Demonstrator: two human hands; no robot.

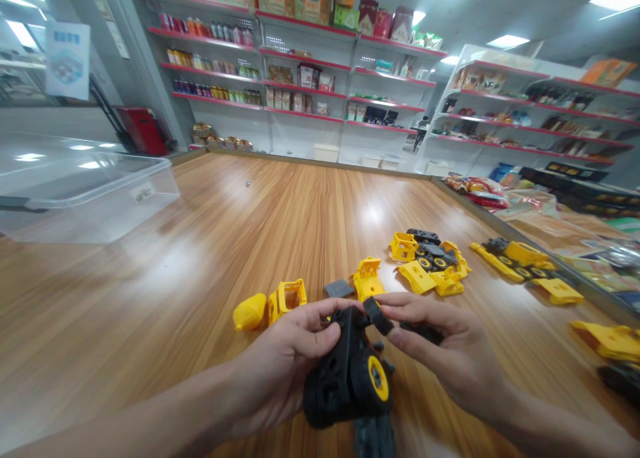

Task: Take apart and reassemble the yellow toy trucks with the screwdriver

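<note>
My left hand (285,358) grips a black toy truck chassis (337,361), tilted above the wooden table. A black wheel with a yellow hub (376,380) is on the chassis's near end. Between the fingertips of my right hand (445,341) is another black wheel (379,315), held edge-on against the chassis's far end; whether it is seated on the axle I cannot tell. A dark part (423,331) shows under the right fingers, partly hidden. Below the chassis lies a dark grey piece (374,437).
Beyond my hands lie a yellow rounded drum (250,311), a yellow cab frame (287,300), a grey plate (339,289) and a yellow cab part (368,278). Toy truck parts (420,279) lie further right. A clear plastic bin (110,205) stands left; stocked shelves (305,65) line the back.
</note>
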